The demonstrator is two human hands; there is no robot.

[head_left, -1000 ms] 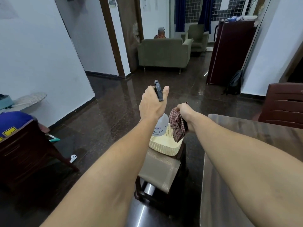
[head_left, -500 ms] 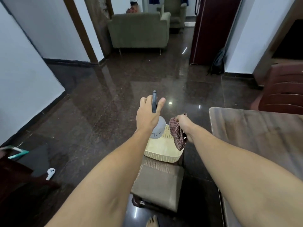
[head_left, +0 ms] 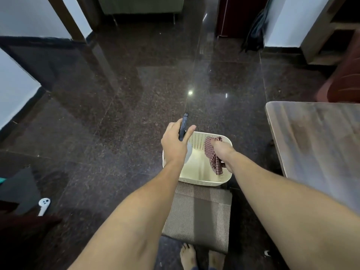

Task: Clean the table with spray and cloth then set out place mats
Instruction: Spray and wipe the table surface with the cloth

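Both hands closed | L hand [head_left: 174,147] hides spray bottle [head_left: 183,126] body | R hand [head_left: 221,151] grips cloth [head_left: 212,155]

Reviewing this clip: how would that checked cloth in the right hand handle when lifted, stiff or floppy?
Probably floppy: the checked cloth droops in folds from the right hand over the basket. Likely light, since a loose pinch carries it. It would bunch rather than slide if pushed.

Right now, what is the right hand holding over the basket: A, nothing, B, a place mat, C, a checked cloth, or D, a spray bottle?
C: the right hand grips a red checked cloth hanging into the cream basket, while the left hand has the spray bottle.
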